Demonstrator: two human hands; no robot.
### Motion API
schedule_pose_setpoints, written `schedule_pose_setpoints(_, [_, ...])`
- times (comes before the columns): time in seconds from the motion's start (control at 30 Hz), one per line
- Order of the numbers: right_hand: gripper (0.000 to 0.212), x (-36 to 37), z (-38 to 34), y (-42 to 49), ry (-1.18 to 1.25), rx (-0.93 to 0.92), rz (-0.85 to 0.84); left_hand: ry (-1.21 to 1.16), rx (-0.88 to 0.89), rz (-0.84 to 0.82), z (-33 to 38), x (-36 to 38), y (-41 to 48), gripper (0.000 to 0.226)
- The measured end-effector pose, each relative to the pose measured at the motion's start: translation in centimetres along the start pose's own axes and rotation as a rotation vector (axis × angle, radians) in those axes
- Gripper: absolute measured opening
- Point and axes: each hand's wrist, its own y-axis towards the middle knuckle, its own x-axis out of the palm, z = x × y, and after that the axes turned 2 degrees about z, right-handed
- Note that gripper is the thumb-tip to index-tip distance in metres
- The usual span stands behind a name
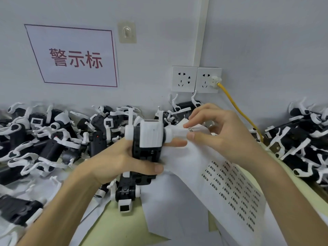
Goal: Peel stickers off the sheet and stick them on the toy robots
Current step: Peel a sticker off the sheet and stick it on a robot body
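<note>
My left hand (120, 160) grips a black-and-white toy robot (148, 139) by its body and holds it up in the middle of the view. The same hand pinches the edge of the white sticker sheet (230, 183), which hangs down to the right with rows of small printed labels. My right hand (218, 128) has thumb and forefinger pinched at the robot's white side arm (177, 133), on a small sticker (191, 129) at its tip. A second toy robot (126, 192) lies on the table just below the left hand.
A heap of black-and-white toy robots (44, 139) fills the left of the table, another heap (301, 139) the right. Peeled backing sheets (159, 219) lie on the yellow-green table (115, 228). Wall sockets (196, 79) and a yellow cable (236, 105) are behind.
</note>
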Motion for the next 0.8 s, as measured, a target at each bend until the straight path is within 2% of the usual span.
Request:
schedule_pose_setpoints(0.13, [0.016, -0.3, -0.2, -0.1, 0.024, 0.015, 0.008, -0.002, -0.02, 0.023, 0.3, 0.3, 0.0, 0.062])
schedule_pose_setpoints(0.23, [0.024, -0.1, -0.4, -0.2, -0.041, -0.052, 0.087, -0.041, -0.032, 0.051, 0.1, 0.1, 0.1, 0.063])
schedule_pose_setpoints(0.4, [0.021, 0.0, -0.6, -0.2, -0.041, -0.124, 0.159, -0.134, -0.076, 0.144, -0.4, -0.3, 0.6, 0.064])
schedule_pose_setpoints(0.5, [0.01, -0.4, -0.8, -0.1, 0.069, -0.104, 0.147, -0.21, -0.07, 0.291, -0.4, -0.3, 1.0, 0.055])
schedule_pose_setpoints(0.63, [0.018, -0.5, -0.8, -0.1, 0.268, -0.06, 0.104, -0.294, 0.039, 0.666, 0.1, -0.6, 1.3, 0.032])
schedule_pose_setpoints(0.7, [0.023, -0.5, -0.8, -0.1, 0.314, -0.049, 0.062, -0.432, 0.095, 0.786, 0.6, -0.7, 1.3, 0.024])
schedule_pose_setpoints(0.8, [0.029, -0.5, -1.0, -0.2, 0.382, -0.016, -0.042, -0.731, 0.155, 0.84, 1.7, -0.2, 1.4, 0.023])
